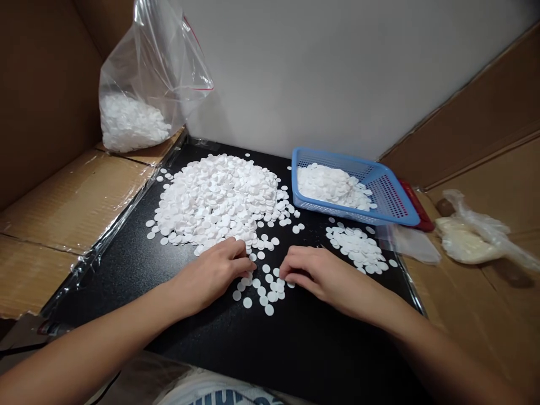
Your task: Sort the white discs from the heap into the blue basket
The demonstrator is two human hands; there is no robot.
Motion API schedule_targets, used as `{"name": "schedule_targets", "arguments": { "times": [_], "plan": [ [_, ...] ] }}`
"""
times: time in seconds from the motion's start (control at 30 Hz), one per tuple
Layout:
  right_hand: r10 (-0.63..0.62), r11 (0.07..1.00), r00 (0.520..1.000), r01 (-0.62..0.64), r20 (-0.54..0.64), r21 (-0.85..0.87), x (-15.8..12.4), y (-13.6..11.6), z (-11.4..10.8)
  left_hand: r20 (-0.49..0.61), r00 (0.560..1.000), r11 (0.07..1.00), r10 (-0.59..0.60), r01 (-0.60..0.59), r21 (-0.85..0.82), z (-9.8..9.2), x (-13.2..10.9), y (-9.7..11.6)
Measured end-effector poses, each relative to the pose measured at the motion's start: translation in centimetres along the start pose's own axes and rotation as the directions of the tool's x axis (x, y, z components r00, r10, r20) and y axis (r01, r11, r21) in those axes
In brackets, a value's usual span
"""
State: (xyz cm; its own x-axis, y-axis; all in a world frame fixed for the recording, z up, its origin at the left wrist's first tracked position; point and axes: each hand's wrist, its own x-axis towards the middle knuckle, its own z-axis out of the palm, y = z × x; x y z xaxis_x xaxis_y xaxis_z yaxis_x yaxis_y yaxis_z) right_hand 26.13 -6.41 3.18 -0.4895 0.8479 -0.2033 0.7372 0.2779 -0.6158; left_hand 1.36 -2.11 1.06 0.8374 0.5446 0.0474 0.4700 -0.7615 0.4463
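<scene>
My left hand (pixel 221 273) rests on the black table at the front edge of a large heap of white discs (pixel 219 194), its fingers curled and pinched together. Small round discs show at its fingertips, but I cannot see what is between them. Opposite it, my right hand (pixel 314 271) is also closed, thumb and fingers bent down among loose discs; its grip is hidden. Between both hands lies a loose scatter of flat white discs (pixel 269 309), some overlapping. To the right of my right hand is a smaller pile of discs (pixel 358 247).
A blue plastic basket (pixel 354 214) partly filled with discs stands at the back right, against something red (pixel 415 205). On cardboard at the left sits a clear bag (pixel 135 121) of discs. Another plastic bag (pixel 468 236) lies at the right. A white wall (pixel 295 73) rises behind.
</scene>
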Motion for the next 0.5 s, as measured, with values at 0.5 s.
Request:
{"name": "schedule_targets", "arguments": {
  "times": [0.5],
  "plan": [
    [0.06, 0.998, 0.991, -0.055, -0.123, 0.043, 0.0, 0.0, 0.7, -0.128, 0.984, 0.979, 0.125, -0.143, -0.146, -1.1, -0.6, -0.7]
  ]
}}
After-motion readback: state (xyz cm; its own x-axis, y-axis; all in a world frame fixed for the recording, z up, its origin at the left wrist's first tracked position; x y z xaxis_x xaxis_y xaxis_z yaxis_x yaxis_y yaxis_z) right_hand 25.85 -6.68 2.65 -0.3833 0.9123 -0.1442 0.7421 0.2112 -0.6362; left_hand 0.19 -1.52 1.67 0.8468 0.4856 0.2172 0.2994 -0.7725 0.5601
